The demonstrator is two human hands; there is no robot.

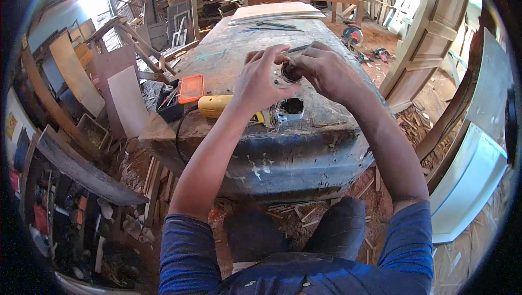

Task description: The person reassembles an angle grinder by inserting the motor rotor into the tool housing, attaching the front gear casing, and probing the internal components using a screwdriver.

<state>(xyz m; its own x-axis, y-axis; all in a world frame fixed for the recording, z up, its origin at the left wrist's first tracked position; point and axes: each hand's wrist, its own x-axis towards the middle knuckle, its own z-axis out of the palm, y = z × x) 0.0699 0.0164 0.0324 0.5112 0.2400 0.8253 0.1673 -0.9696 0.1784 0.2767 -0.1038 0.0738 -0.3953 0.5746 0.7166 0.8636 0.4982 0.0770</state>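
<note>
Both my hands are raised above the near part of a worn workbench [201, 67]. In my right hand [325, 72], closed fingers grip a small dark round part [290, 72], mostly covered by them. My left hand [261, 77] curves around that part from the left, thumb and fingers apart; any contact is unclear. Beneath my hands lies a yellow corded power tool [215, 106], partly hidden behind my left forearm. Its metal head [290, 114] has a dark round opening facing up. A thin grey thing [298, 48] shows by my right fingers; whether I hold it is unclear.
A black box with an orange lid [191, 88] holds tools at the bench's left edge. Pliers-like tools [276, 25] and flat boards [276, 11] lie farther back. A circular saw [352, 35] sits on the right. Wooden door frames [429, 39] and scraps surround the bench.
</note>
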